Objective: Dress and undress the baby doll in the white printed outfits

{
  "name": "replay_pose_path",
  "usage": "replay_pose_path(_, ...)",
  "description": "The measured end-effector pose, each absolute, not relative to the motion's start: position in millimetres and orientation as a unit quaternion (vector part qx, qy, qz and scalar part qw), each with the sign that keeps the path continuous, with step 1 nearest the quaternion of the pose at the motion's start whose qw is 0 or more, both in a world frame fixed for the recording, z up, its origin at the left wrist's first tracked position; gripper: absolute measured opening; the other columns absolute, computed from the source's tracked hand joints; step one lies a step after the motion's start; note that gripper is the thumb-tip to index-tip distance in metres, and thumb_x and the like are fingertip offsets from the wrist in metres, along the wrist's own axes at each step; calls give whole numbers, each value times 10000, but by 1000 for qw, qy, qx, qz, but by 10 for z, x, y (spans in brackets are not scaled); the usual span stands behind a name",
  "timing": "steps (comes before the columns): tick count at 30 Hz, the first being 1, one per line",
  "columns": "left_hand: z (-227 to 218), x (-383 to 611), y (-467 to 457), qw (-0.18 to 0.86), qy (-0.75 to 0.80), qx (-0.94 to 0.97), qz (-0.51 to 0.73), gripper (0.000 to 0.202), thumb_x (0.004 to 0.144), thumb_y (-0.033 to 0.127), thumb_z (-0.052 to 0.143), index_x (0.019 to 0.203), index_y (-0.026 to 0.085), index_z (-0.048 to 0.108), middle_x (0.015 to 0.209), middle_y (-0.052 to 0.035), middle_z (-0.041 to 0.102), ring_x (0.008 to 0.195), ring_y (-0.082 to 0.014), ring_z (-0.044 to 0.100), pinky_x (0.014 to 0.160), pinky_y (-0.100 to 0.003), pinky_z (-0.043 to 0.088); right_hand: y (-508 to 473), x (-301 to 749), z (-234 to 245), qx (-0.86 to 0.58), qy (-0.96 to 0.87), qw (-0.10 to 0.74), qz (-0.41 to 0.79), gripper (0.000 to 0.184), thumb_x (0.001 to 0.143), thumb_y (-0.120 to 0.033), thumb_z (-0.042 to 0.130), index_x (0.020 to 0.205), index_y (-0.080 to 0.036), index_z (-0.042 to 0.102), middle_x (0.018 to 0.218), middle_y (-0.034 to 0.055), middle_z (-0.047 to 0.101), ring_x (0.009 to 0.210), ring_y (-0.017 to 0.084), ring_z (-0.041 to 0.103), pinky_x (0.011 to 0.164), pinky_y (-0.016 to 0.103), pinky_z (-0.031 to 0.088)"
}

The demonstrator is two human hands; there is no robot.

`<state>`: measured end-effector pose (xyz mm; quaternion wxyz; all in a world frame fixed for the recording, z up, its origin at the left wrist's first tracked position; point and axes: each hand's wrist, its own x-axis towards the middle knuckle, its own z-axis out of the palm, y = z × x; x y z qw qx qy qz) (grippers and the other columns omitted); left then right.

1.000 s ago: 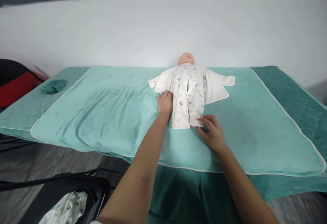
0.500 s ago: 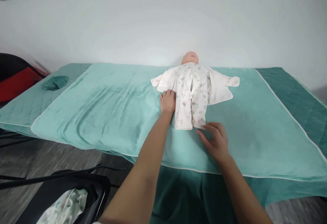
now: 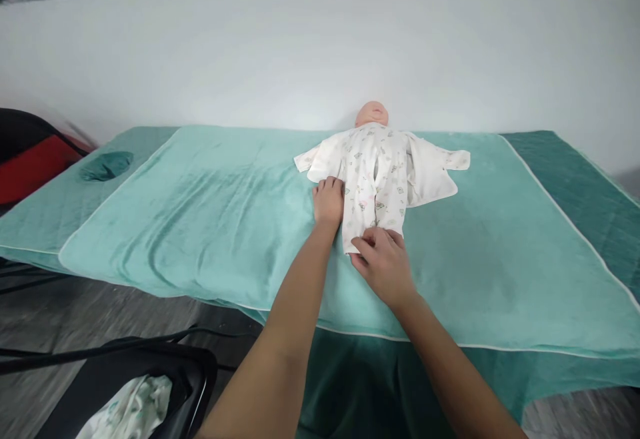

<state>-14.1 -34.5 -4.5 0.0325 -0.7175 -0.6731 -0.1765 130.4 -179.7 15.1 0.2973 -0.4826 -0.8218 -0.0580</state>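
Note:
A baby doll point(image 3: 372, 113) lies on its back, its head toward the wall, with a white printed baby shirt point(image 3: 431, 175) spread out to both sides. White printed baby pants point(image 3: 376, 189) lie over its front, legs toward me. My left hand point(image 3: 329, 200) rests palm down against the left edge of the pants, fingers laid forward at the shirt's lower edge; its thumb is hidden. At the bottom of the pants, my right hand point(image 3: 383, 262) has its thumb and fingertips closed on the cuff of the left-side leg and covers the other cuff.
The doll lies on a bed with a light green cover point(image 3: 225, 212), wrinkled at left. A face hole point(image 3: 107, 165) is at the bed's left end. Below stands a black chair point(image 3: 200, 372) with a crumpled printed cloth point(image 3: 133, 409). A red and black object point(image 3: 37, 159) is far left.
My right hand has moved left from the right-side cuff across to the left-side one, its fingers closing on the fabric. The left hand and the doll have stayed in place.

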Motion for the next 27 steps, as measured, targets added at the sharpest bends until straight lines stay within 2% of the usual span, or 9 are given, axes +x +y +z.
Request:
replay_pose_path(4, -43, -132, -343, 34, -678, -714, -174, 264, 1033, 240, 378, 1117, 243, 629, 1265, -75, 643, 1165, -269, 539, 939, -426, 429, -1794, 1269, 103, -483, -799, 348, -82, 18, 877, -186, 681, 873, -197, 668, 938, 51, 617, 879, 183, 605, 904, 363, 433)
replay_pose_path(10, -64, -133, -334, 35, -671, -715, -196, 257, 1006, 220, 409, 1131, 235, 634, 1255, -79, 643, 1160, -279, 539, 950, -448, 426, -1802, 1289, -28, -475, -760, 425, -127, 53, 877, -156, 669, 914, -184, 643, 983, 77, 636, 831, 169, 609, 882, 359, 461)
replay_pose_path(18, -76, -137, -331, 31, -668, -716, -201, 250, 997, 230, 421, 1120, 231, 639, 1251, -92, 645, 1156, -288, 542, 951, -456, 430, -1841, 1340, -30, -456, -767, 436, -115, 113, 901, -185, 687, 990, -195, 619, 986, 87, 646, 903, 201, 617, 860, 371, 480)
replay_pose_path(23, -84, -148, -308, 22, -672, -714, -196, 271, 1009, 218, 395, 1125, 234, 639, 1264, -89, 644, 1169, -284, 541, 946, -447, 431, -1901, 1413, -24, -437, -793, 415, -91, 179, 920, -195, 707, 1075, -202, 617, 1039, 86, 677, 1005, 231, 597, 931, 423, 477)
replay_pose_path(27, -86, -148, -303, 18, -674, -713, -192, 279, 1012, 215, 383, 1128, 236, 636, 1269, -86, 640, 1175, -284, 537, 950, -446, 426, -1905, 1444, -57, -422, -797, 426, -75, 161, 926, -152, 693, 1062, -197, 620, 1009, 67, 684, 962, 206, 604, 987, 445, 473)
